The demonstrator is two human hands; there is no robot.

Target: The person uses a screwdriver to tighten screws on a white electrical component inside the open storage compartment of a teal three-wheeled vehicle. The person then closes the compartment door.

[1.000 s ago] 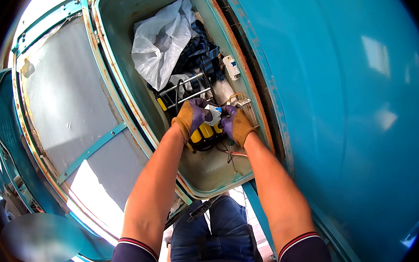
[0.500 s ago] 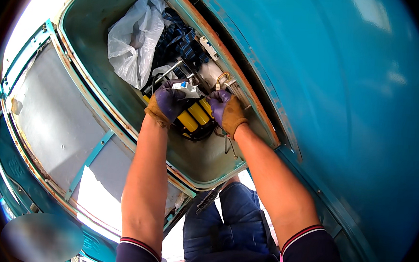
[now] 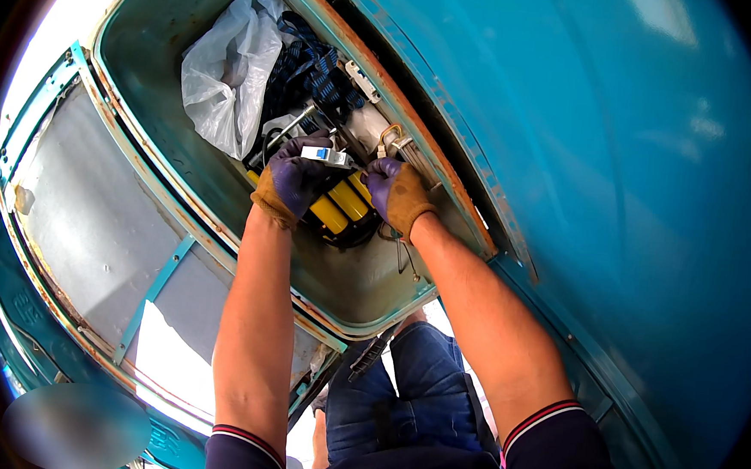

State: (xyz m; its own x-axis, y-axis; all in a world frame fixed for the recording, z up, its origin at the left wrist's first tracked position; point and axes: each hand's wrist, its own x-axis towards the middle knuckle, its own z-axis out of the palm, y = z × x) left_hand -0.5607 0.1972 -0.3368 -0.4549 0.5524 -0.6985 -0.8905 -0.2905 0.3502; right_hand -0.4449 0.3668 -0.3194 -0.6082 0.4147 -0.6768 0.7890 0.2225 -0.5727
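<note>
Over an open teal bin, my left hand (image 3: 291, 180), in a purple-and-brown work glove, grips a small white circuit breaker (image 3: 328, 156) with a blue switch. Close to the breaker's right end, my right hand (image 3: 398, 193) wears the same kind of glove. Its fingers are pinched together, and whatever lies between them is too small to make out. Below the hands lies a black tool with yellow cylindrical parts (image 3: 339, 205). Behind the left hand, a metal rod (image 3: 293, 125) sticks out at a slant.
A clear plastic bag (image 3: 230, 75) and a dark blue patterned strap (image 3: 315, 74) fill the bin's far end. One more white breaker-like part (image 3: 362, 81) rests along the rusty right rim (image 3: 448, 174). Thin wires (image 3: 403, 252) hang near the bin's near end. A large teal panel (image 3: 586, 161) rises at right.
The bin and its contents have shifted slightly left and up in view. The breaker in my left hand has turned a little, and both hands stay close together.
</note>
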